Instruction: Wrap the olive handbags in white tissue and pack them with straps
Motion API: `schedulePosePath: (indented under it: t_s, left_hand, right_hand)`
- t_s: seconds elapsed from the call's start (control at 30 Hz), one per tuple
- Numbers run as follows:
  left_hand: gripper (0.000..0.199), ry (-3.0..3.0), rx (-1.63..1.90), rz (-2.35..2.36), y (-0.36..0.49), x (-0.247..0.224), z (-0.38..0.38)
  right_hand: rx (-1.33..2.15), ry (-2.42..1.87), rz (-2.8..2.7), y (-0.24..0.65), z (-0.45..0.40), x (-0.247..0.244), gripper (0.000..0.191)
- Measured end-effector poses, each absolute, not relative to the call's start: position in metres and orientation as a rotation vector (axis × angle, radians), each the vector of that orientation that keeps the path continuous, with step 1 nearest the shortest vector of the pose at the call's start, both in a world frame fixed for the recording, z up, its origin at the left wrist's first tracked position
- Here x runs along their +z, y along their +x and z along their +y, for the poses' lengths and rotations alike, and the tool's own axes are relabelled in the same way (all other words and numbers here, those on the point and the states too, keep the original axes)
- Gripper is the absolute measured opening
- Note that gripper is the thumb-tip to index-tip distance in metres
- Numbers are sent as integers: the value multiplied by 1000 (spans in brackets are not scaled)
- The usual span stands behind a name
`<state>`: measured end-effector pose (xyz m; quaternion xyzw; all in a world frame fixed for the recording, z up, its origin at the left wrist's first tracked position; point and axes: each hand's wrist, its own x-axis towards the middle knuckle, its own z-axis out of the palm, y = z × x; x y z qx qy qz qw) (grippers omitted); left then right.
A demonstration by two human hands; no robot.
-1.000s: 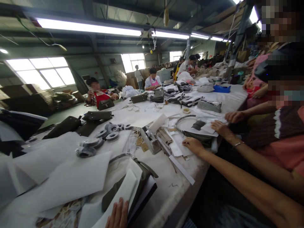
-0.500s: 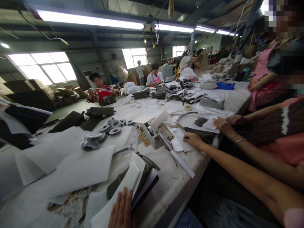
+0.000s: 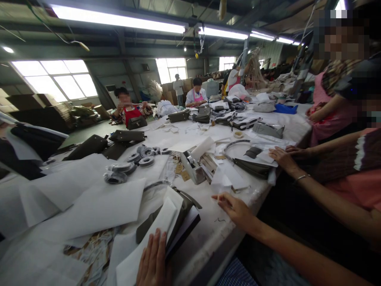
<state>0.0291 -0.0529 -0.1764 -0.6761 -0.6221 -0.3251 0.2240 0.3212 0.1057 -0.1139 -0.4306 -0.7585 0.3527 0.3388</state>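
Note:
My left hand (image 3: 152,258) lies flat, fingers stretched, on a folded white foam sheet (image 3: 160,222). The sheet covers a dark olive handbag (image 3: 186,204) at the table's near edge; its handle stands up behind. Over the bare tabletop right of the bag, my right hand (image 3: 235,208) has its fingers drawn together in a pinch. Whatever lies between the fingertips is too small to make out. White paper pieces (image 3: 230,176) and a grey tape dispenser (image 3: 193,169) are just beyond it.
A co-worker's hands (image 3: 282,159) rest on another olive bag (image 3: 253,167) at right. Rolls of grey tape (image 3: 145,161), white sheets (image 3: 104,206) and cardboard tags (image 3: 185,175) lie left and centre. More bags (image 3: 178,115) and people are across the table (image 3: 166,139).
My right hand has drawn back toward me and left, away from the papers. The long white strip beside them has shifted from the table's front area. My left hand stays on the foam sheet.

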Motion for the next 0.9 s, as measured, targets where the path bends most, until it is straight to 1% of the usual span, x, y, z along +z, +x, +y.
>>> schedulePosePath:
  t_s: [0.13, 0.2, 0.3, 0.4, 0.5, 0.63, 0.7, 0.77, 0.8, 0.87, 0.9]
  left_hand:
    - [65, -1862, -835, -1713, 29, -172, -56]
    - [66, -1823, -830, -1748, 29, -166, -58]
    - [68, -1699, -871, -1852, 30, -156, -60]
    - [69, -1610, -914, -1889, 31, -148, -61]
    - [69, -1576, -937, -1918, 30, -144, -61]
    - [71, -1541, -949, -1933, 29, -141, -64]
    - [72, -1524, -968, -1943, 29, -139, -65]
    - [73, -1506, -977, -1959, 29, -137, -65]
    - [73, -1495, -977, -1965, 28, -136, -65]
    - [73, -1482, -973, -1973, 28, -134, -64]
    - [73, -1483, -971, -1971, 27, -134, -64]
  right_hand:
    - [1067, -830, -2058, 294, 61, -124, 16]
    - [1195, -734, -1998, 285, 48, -125, 14]
    - [1393, -725, -1759, 275, 45, -122, 15]
    - [1443, -742, -1671, 267, 61, -120, 18]
    - [1390, -771, -1879, 259, 86, -122, 24]
    - [1336, -815, -2438, 249, 112, -123, 32]
    - [1160, -899, -2548, 239, 117, -124, 36]
    - [930, -967, -2566, 225, 118, -130, 33]
    - [842, -975, -2579, 217, 118, -134, 37]
    - [756, -971, -2613, 201, 118, -145, 53]
    - [748, -955, -2629, 194, 120, -151, 52]
